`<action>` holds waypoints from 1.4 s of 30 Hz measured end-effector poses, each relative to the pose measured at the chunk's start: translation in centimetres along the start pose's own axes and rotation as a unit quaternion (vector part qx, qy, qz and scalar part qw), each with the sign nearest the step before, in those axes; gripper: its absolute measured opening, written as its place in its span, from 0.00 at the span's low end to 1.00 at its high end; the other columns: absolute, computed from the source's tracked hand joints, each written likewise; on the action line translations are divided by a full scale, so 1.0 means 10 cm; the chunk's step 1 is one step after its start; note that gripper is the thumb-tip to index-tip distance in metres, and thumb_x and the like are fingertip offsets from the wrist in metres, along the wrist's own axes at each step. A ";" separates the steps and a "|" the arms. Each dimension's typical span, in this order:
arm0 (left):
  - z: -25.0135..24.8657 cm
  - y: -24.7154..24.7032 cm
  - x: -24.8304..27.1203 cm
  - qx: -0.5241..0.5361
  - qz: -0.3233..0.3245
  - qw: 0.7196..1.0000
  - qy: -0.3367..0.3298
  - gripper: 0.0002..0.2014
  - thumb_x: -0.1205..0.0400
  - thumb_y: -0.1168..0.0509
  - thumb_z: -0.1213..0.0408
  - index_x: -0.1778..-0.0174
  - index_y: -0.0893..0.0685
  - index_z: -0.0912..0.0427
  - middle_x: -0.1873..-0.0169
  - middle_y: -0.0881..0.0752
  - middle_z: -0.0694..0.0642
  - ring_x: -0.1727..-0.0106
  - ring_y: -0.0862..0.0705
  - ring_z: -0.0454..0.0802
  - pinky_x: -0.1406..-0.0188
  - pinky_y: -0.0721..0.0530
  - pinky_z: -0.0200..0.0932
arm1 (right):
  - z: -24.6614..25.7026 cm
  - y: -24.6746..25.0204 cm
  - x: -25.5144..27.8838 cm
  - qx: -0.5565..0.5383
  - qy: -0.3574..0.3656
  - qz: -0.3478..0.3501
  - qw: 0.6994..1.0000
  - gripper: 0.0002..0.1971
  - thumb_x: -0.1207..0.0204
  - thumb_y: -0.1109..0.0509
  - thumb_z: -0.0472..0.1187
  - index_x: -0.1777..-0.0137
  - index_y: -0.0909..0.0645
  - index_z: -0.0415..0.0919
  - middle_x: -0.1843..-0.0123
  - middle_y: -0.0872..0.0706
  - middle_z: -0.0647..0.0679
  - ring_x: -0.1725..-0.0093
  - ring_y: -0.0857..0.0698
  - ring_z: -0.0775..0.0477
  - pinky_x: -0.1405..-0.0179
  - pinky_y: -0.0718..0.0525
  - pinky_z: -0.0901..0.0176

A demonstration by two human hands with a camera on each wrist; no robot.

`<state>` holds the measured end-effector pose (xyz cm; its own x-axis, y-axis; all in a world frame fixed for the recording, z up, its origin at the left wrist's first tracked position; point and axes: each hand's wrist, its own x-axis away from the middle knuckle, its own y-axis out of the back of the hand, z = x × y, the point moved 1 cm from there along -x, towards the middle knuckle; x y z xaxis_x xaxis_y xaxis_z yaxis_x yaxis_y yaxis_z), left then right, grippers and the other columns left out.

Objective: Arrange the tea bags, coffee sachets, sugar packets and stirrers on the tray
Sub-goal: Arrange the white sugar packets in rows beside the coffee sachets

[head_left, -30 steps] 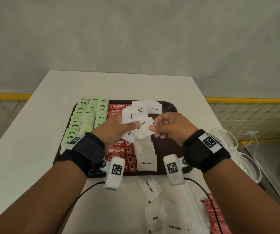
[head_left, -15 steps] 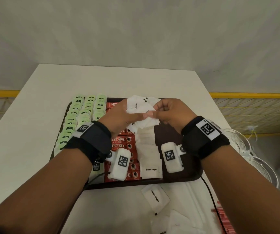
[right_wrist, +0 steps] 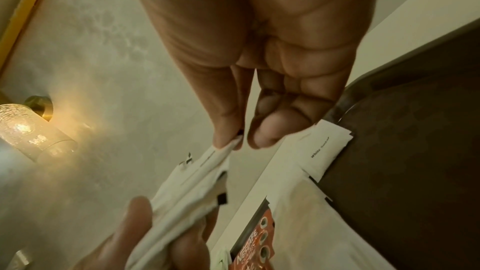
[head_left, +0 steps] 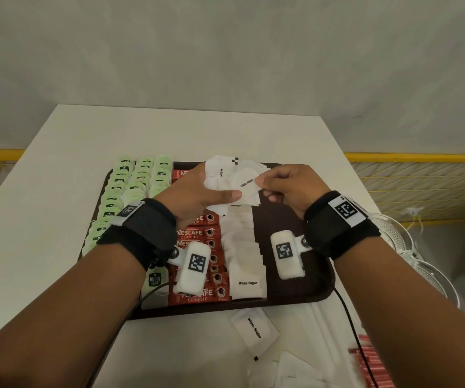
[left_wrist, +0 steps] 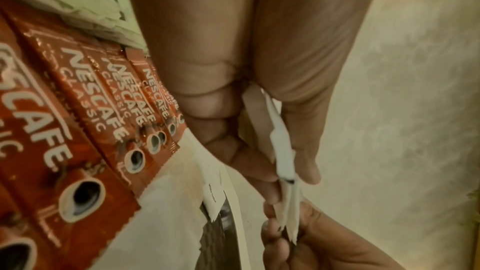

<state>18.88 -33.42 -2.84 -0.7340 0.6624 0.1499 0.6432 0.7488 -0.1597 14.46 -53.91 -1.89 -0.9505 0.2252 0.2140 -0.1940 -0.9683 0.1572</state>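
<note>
A dark brown tray (head_left: 304, 287) on the white table holds rows of green tea bags (head_left: 130, 189), a column of red coffee sachets (head_left: 197, 236) and a column of white sugar packets (head_left: 244, 256). Above the tray's far half, my left hand (head_left: 197, 191) grips a fanned bunch of sugar packets (head_left: 225, 175), thumb on top. My right hand (head_left: 284, 183) pinches the edge of the front packet (head_left: 246, 182) of that bunch between thumb and forefinger. The left wrist view shows the bunch (left_wrist: 283, 163) edge-on; the right wrist view shows the pinch (right_wrist: 228, 145).
Loose sugar packets (head_left: 255, 331) lie on the table in front of the tray, with red-striped stirrers (head_left: 365, 365) at the lower right. Clear glass bowls (head_left: 410, 247) stand off the table's right edge. A yellow railing runs behind the table.
Both hands have moved with the bunch of packets from the tray's middle toward its far edge. The right hand now pinches the front packet.
</note>
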 end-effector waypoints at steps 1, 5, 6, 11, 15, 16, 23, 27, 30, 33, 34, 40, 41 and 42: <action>0.01 0.01 0.00 0.002 -0.003 1.000 0.001 0.29 0.26 0.23 0.69 0.28 0.22 0.55 0.35 0.13 0.58 0.32 0.16 0.58 0.30 0.21 0.65 | -0.01 0.02 -0.01 -0.009 -0.002 -0.006 1.000 0.01 0.27 0.24 0.32 0.58 0.12 0.34 0.65 0.14 0.42 0.70 0.19 0.53 0.70 0.19 0.67; 0.03 0.10 0.00 0.014 -0.044 0.999 0.002 0.30 0.26 0.23 0.67 0.27 0.23 0.57 0.36 0.13 0.59 0.34 0.15 0.59 0.31 0.20 0.65 | -0.05 0.13 -0.08 -0.046 -0.008 -0.053 0.998 0.02 0.27 0.25 0.28 0.57 0.15 0.31 0.65 0.15 0.40 0.71 0.18 0.51 0.69 0.16 0.66; 0.03 0.12 0.00 0.012 -0.061 0.998 -0.002 0.31 0.27 0.21 0.65 0.28 0.22 0.57 0.36 0.13 0.59 0.34 0.14 0.60 0.31 0.20 0.66 | -0.07 0.16 -0.12 -0.047 -0.011 -0.071 0.996 0.02 0.27 0.25 0.27 0.58 0.15 0.32 0.65 0.14 0.40 0.70 0.17 0.50 0.66 0.15 0.64; 0.09 0.21 -0.02 0.026 -0.114 0.993 -0.012 0.29 0.26 0.22 0.65 0.29 0.21 0.57 0.37 0.12 0.61 0.37 0.13 0.63 0.35 0.18 0.68 | -0.27 0.28 -0.37 0.009 -0.079 -0.119 0.990 0.06 0.25 0.28 0.26 0.61 0.18 0.35 0.59 0.13 0.37 0.66 0.15 0.47 0.66 0.14 0.60; 0.14 0.24 0.00 0.029 -0.119 0.992 -0.008 0.23 0.21 0.28 0.73 0.29 0.21 0.59 0.38 0.12 0.62 0.37 0.13 0.62 0.35 0.17 0.66 | -0.36 0.22 -0.52 0.006 -0.148 -0.123 0.981 0.09 0.23 0.30 0.24 0.63 0.19 0.34 0.60 0.15 0.38 0.67 0.16 0.46 0.70 0.12 0.61; 0.15 0.24 0.01 0.027 -0.116 0.993 -0.009 0.22 0.20 0.29 0.73 0.30 0.21 0.59 0.38 0.12 0.62 0.38 0.13 0.62 0.36 0.16 0.65 | -0.39 0.22 -0.56 0.013 -0.154 -0.121 0.981 0.09 0.24 0.30 0.24 0.63 0.19 0.35 0.60 0.15 0.39 0.66 0.16 0.46 0.67 0.11 0.59; 0.15 0.26 0.03 0.028 -0.123 0.992 -0.003 0.23 0.21 0.28 0.73 0.30 0.21 0.58 0.38 0.12 0.62 0.38 0.12 0.62 0.38 0.15 0.64 | -0.43 0.21 -0.72 0.126 -0.159 -0.089 0.975 0.06 0.27 0.25 0.33 0.51 0.18 0.39 0.55 0.12 0.42 0.61 0.11 0.49 0.66 0.13 0.64; 0.14 0.22 0.02 0.009 -0.116 0.993 -0.017 0.22 0.22 0.28 0.75 0.32 0.20 0.59 0.39 0.12 0.62 0.38 0.13 0.59 0.38 0.13 0.57 | -0.34 0.17 -0.68 0.184 -0.152 -0.099 0.966 0.10 0.26 0.24 0.40 0.47 0.17 0.38 0.55 0.14 0.42 0.64 0.15 0.50 0.73 0.17 0.64; 0.15 0.19 -0.03 -0.008 -0.117 0.993 -0.033 0.24 0.24 0.25 0.74 0.32 0.20 0.61 0.38 0.14 0.63 0.37 0.13 0.59 0.35 0.15 0.60 | -0.13 0.02 -0.48 0.186 -0.079 -0.098 0.974 0.14 0.23 0.28 0.51 0.56 0.18 0.39 0.61 0.15 0.44 0.68 0.19 0.49 0.69 0.18 0.57; 0.15 0.15 -0.08 -0.006 -0.127 0.991 -0.048 0.26 0.27 0.22 0.72 0.33 0.19 0.62 0.38 0.14 0.65 0.36 0.14 0.62 0.35 0.17 0.64 | 0.05 -0.15 -0.26 0.092 -0.067 0.026 0.993 0.21 0.26 0.26 0.56 0.50 0.16 0.36 0.61 0.14 0.46 0.67 0.19 0.51 0.69 0.20 0.60; 0.15 0.14 -0.10 -0.006 -0.133 0.990 -0.054 0.26 0.27 0.21 0.71 0.33 0.19 0.62 0.38 0.14 0.65 0.36 0.14 0.62 0.35 0.16 0.64 | 0.06 -0.17 -0.22 0.073 -0.073 0.057 0.993 0.20 0.28 0.23 0.53 0.49 0.16 0.36 0.61 0.13 0.46 0.67 0.17 0.51 0.70 0.19 0.61; 0.17 0.11 -0.15 -0.004 -0.176 0.983 -0.059 0.25 0.24 0.23 0.68 0.31 0.19 0.56 0.38 0.12 0.56 0.36 0.14 0.54 0.36 0.14 0.55 | -0.05 -0.04 -0.25 -0.029 -0.062 -0.008 0.998 0.09 0.28 0.22 0.32 0.51 0.19 0.36 0.62 0.13 0.41 0.70 0.14 0.52 0.73 0.17 0.65; 0.17 0.11 -0.15 -0.001 -0.182 0.982 -0.058 0.25 0.24 0.23 0.68 0.31 0.20 0.56 0.38 0.12 0.56 0.36 0.14 0.54 0.36 0.14 0.53 | -0.08 0.02 -0.26 -0.043 -0.068 -0.031 0.996 0.08 0.27 0.23 0.31 0.52 0.19 0.37 0.62 0.13 0.42 0.70 0.14 0.52 0.73 0.17 0.65; 0.18 0.13 -0.15 0.003 -0.188 0.981 -0.057 0.25 0.24 0.23 0.68 0.31 0.20 0.56 0.38 0.13 0.56 0.36 0.14 0.54 0.36 0.14 0.53 | -0.10 0.08 -0.28 -0.049 -0.078 -0.051 0.994 0.07 0.27 0.23 0.31 0.52 0.19 0.37 0.63 0.13 0.42 0.70 0.14 0.53 0.73 0.18 0.65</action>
<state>20.41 -33.51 -5.04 -0.9388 0.3326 0.0891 0.3214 0.9393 -0.1201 16.72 -55.45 -3.34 -0.8768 0.3301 0.3497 -0.3182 -0.9435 0.0926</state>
